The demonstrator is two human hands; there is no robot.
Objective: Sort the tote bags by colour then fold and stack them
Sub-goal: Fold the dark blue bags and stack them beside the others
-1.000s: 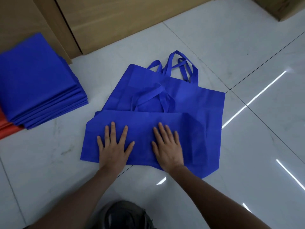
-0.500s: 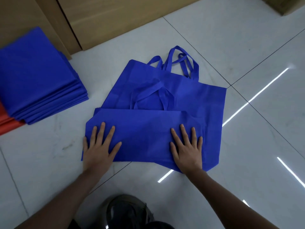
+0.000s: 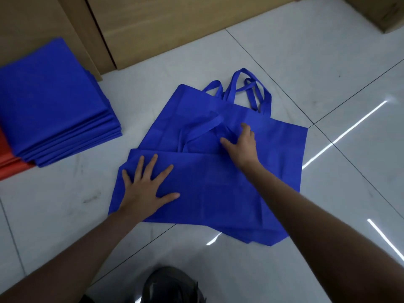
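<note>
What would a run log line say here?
step: folding blue tote bag | left hand: flat on folded part | right hand: at handle | blue stack: at left

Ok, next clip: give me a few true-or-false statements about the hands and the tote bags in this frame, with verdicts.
1. The left hand lies flat, fingers spread, on the folded-over part of the blue bag. True.
2. The right hand hangs in the air, off the bag. False: it is on the bag, at a handle strap.
3. A stack of folded blue bags sits to the left. True.
4. The bag under the hands is red. False: it is blue; red fabric shows only at the left edge, by the stack.
</note>
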